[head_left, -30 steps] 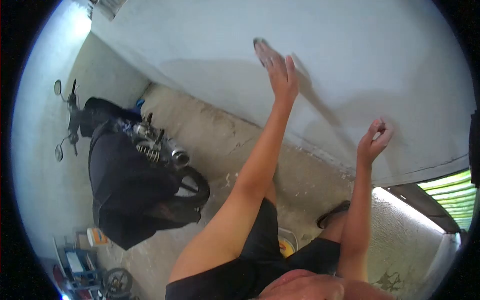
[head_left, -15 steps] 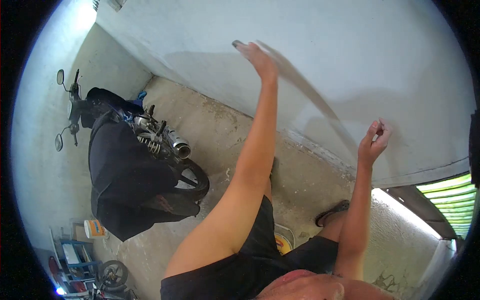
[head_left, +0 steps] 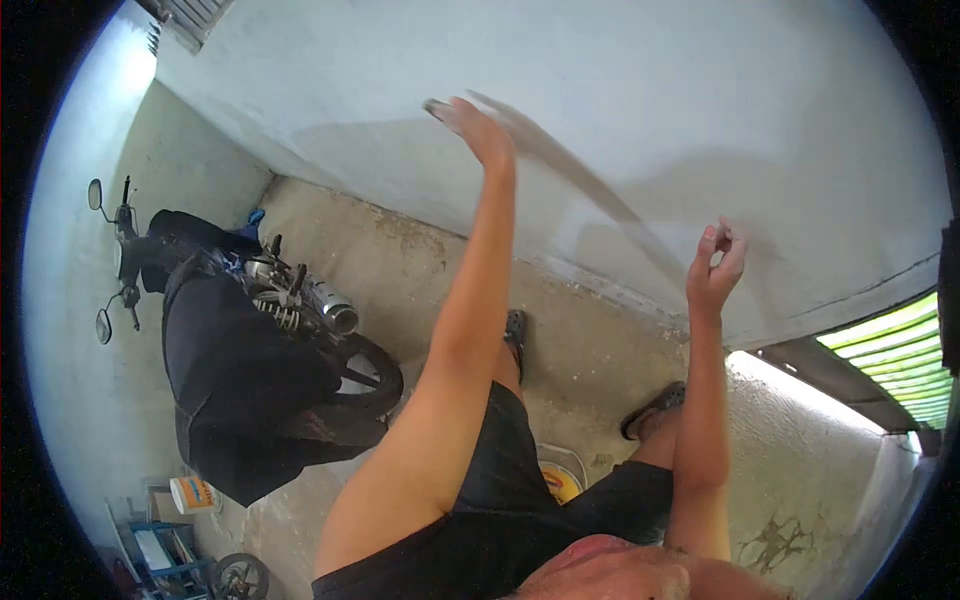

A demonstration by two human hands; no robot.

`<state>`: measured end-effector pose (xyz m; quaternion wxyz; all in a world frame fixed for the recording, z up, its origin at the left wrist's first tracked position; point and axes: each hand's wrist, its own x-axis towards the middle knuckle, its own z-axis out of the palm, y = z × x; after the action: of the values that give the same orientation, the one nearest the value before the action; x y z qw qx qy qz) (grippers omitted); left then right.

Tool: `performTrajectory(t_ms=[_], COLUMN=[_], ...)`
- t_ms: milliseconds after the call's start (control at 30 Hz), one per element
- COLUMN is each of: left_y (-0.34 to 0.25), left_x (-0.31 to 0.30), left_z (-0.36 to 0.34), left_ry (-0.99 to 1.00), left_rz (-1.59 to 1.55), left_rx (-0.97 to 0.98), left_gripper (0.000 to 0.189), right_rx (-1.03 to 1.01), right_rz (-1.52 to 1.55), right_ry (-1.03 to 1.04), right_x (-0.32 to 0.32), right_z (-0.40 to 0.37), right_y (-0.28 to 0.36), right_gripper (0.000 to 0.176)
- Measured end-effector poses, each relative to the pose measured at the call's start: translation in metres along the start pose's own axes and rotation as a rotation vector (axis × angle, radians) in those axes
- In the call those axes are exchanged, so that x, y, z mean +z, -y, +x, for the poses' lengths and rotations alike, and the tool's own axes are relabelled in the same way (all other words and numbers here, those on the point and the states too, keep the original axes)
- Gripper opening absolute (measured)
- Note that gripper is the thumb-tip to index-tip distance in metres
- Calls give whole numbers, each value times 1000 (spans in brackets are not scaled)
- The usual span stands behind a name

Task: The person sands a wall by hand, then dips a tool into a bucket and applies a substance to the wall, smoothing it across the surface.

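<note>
My left hand [head_left: 475,130] is raised to the pale wall [head_left: 620,90], its fingers closed on a small, dark, flat object [head_left: 434,108] that is too blurred to name. The object is at or very near the wall surface. Lower down on the right, my right hand [head_left: 716,265] is held up before the same wall. Its fingers are loosely curled with a gap at the thumb, and nothing shows between them. Whitish marks cover some of its fingers.
A motorcycle [head_left: 330,310] under a dark cover [head_left: 240,370] stands at left. A yellow-marked bucket [head_left: 562,480] sits between my legs. A white tub [head_left: 192,495] and blue rack [head_left: 165,550] are at lower left. Green slats [head_left: 895,350] show at right.
The whole view has shifted, so the wall, motorcycle and both hands appear farther left. My left hand still grips the dark object by the wall. My right hand stays raised.
</note>
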<state>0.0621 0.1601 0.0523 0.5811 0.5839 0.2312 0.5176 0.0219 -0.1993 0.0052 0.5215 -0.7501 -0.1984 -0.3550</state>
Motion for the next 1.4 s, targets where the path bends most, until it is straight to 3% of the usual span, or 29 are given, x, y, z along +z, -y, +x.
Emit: performTrajectory(t_ms=[167, 233, 333, 367, 433, 467, 567, 633, 867, 933, 1067, 1133, 1167, 1233, 1367, 1400], left_y=[19, 34, 38, 39, 54, 46, 11, 11, 14, 9, 27, 26, 28, 27, 24, 23], left_x=[-6, -18, -21, -14, 3, -2, -6, -14, 5, 3, -16, -23, -21, -15, -27, -27], left_z=[-33, -6, -15, -23, -56, -68, -71, -64, -61, -79, -32, -17, -26, -51, -29, -21], left_ry=[165, 122, 105, 106, 139, 128, 176, 268, 85, 276, 255, 86, 88, 224, 253, 182], left_rz=[150, -262, -122, -121, 169, 177, 190, 164, 198, 331, 194, 66, 69, 350, 255, 135], left_rx=[147, -231, -256, -243, 39, 27, 173, 305, 225, 468, 355, 148, 151, 406, 404, 293], left_gripper=[88, 77, 72, 72, 71, 71, 71, 71, 70, 69, 68, 67, 67, 69, 72, 73], right_rx=[-171, -134, -194, -197, -215, -228, -241, -234, -164, -164, -145, -140, -143, -150, -156, -156], right_rz=[-87, -130, -137, -123, -135, -158, -180, -151, -56, -25, 5, 8, 15, -3, -29, -37], right_ry=[45, 158, 280, 350, 439, 545, 591, 558, 512, 516, 503, 489, 489, 489, 475, 470], right_x=[17, 22, 32, 40, 58, 62, 85, 94, 114, 119, 121, 118, 117, 117, 114, 111], right_z=[3, -4, -18, -20, -22, -28, -33, -31, -41, -40, -42, -40, -40, -38, -33, -33], right_y=[9, 18, 32, 40, 54, 61, 72, 80, 83, 86, 88, 87, 87, 84, 78, 77], right_gripper=[30, 34, 42, 45, 48, 52, 57, 59, 61, 62, 63, 62, 62, 62, 62, 62])
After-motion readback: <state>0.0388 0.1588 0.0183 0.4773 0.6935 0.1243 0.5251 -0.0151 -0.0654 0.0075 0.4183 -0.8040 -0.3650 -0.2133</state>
